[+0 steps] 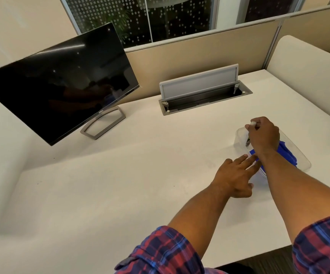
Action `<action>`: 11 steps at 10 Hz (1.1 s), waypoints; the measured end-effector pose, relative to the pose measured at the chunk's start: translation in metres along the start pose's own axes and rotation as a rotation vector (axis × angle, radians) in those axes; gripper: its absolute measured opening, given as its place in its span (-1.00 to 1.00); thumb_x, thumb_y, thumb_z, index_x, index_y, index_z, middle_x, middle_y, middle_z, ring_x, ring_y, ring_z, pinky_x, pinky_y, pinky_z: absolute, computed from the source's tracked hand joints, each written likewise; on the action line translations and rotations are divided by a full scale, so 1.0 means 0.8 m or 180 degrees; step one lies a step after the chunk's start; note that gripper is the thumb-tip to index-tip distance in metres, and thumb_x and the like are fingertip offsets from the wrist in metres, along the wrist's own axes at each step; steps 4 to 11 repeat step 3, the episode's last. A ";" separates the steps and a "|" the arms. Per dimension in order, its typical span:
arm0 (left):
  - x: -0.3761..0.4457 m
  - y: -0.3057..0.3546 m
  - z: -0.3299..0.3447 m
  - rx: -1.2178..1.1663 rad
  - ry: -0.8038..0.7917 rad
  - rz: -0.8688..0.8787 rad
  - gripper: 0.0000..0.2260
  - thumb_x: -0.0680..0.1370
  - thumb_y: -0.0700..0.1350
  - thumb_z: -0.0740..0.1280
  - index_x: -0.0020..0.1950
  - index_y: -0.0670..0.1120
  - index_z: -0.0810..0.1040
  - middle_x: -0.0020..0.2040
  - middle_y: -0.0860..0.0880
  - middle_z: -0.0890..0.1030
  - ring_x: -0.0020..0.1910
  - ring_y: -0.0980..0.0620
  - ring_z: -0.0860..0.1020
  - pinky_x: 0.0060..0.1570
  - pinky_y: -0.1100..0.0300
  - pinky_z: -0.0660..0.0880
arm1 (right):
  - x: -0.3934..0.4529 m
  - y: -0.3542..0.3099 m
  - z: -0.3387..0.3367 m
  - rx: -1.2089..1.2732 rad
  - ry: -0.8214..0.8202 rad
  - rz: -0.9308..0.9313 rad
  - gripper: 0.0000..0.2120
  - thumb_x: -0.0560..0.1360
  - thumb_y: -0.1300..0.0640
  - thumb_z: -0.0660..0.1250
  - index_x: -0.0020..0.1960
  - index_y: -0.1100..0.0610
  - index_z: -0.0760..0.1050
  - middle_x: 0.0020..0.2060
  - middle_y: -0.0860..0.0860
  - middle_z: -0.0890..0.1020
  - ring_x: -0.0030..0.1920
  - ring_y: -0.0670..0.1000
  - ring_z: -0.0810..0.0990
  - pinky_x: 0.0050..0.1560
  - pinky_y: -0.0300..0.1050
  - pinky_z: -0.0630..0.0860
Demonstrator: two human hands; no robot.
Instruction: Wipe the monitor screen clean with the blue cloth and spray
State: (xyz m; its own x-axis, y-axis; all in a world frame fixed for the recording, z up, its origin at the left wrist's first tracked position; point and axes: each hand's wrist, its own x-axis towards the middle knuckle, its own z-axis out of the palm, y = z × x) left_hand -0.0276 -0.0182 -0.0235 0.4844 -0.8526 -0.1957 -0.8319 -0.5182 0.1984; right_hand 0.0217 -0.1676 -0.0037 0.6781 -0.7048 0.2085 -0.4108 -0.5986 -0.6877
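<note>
A dark monitor (61, 84) on a silver stand sits at the far left of the white desk (120, 184), its screen off. At the right, a clear plastic tray (300, 155) holds the blue cloth (286, 153). My right hand (263, 135) is inside the tray, closed around a small spray bottle (253, 123); only its white top shows. My left hand (237, 175) rests flat with fingers apart on the tray's near-left edge, touching the cloth's end. My right forearm hides part of the cloth.
An open cable hatch (203, 95) with a raised grey lid is set into the desk behind the tray. Beige partition panels (199, 50) run along the back and right sides. The desk's front edge is at the lower right.
</note>
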 end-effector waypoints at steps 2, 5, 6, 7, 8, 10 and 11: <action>-0.023 -0.020 -0.012 0.0069 0.0192 0.0137 -0.27 0.65 0.08 0.24 0.69 0.00 -0.09 0.69 -0.02 -0.09 0.66 -0.11 0.01 0.51 -0.06 0.23 | -0.003 -0.010 -0.007 -0.0367 -0.0302 -0.0183 -0.56 0.54 -0.05 0.41 0.34 0.09 0.43 0.21 0.14 0.63 0.11 0.19 0.62 0.08 0.06 0.55; -0.036 -0.044 -0.013 0.0039 0.0359 0.0065 -0.29 0.65 0.09 0.21 0.69 -0.02 -0.08 0.69 -0.02 -0.07 0.66 -0.10 0.04 0.50 -0.05 0.23 | -0.004 -0.006 -0.005 -0.0500 0.0111 -0.0569 -0.52 0.52 -0.09 0.42 0.34 0.10 0.43 0.21 0.14 0.61 0.13 0.18 0.59 0.10 0.10 0.54; -0.036 -0.044 -0.013 0.0039 0.0359 0.0065 -0.29 0.65 0.09 0.21 0.69 -0.02 -0.08 0.69 -0.02 -0.07 0.66 -0.10 0.04 0.50 -0.05 0.23 | -0.004 -0.006 -0.005 -0.0500 0.0111 -0.0569 -0.52 0.52 -0.09 0.42 0.34 0.10 0.43 0.21 0.14 0.61 0.13 0.18 0.59 0.10 0.10 0.54; -0.036 -0.044 -0.013 0.0039 0.0359 0.0065 -0.29 0.65 0.09 0.21 0.69 -0.02 -0.08 0.69 -0.02 -0.07 0.66 -0.10 0.04 0.50 -0.05 0.23 | -0.004 -0.006 -0.005 -0.0500 0.0111 -0.0569 -0.52 0.52 -0.09 0.42 0.34 0.10 0.43 0.21 0.14 0.61 0.13 0.18 0.59 0.10 0.10 0.54; -0.036 -0.044 -0.013 0.0039 0.0359 0.0065 -0.29 0.65 0.09 0.21 0.69 -0.02 -0.08 0.69 -0.02 -0.07 0.66 -0.10 0.04 0.50 -0.05 0.23 | -0.004 -0.006 -0.005 -0.0500 0.0111 -0.0569 -0.52 0.52 -0.09 0.42 0.34 0.10 0.43 0.21 0.14 0.61 0.13 0.18 0.59 0.10 0.10 0.54; -0.036 -0.044 -0.013 0.0039 0.0359 0.0065 -0.29 0.65 0.09 0.21 0.69 -0.02 -0.08 0.69 -0.02 -0.07 0.66 -0.10 0.04 0.50 -0.05 0.23 | -0.004 -0.006 -0.005 -0.0500 0.0111 -0.0569 -0.52 0.52 -0.09 0.42 0.34 0.10 0.43 0.21 0.14 0.61 0.13 0.18 0.59 0.10 0.10 0.54; -0.036 -0.044 -0.013 0.0039 0.0359 0.0065 -0.29 0.65 0.09 0.21 0.69 -0.02 -0.08 0.69 -0.02 -0.07 0.66 -0.10 0.04 0.50 -0.05 0.23 | -0.004 -0.006 -0.005 -0.0500 0.0111 -0.0569 -0.52 0.52 -0.09 0.42 0.34 0.10 0.43 0.21 0.14 0.61 0.13 0.18 0.59 0.10 0.10 0.54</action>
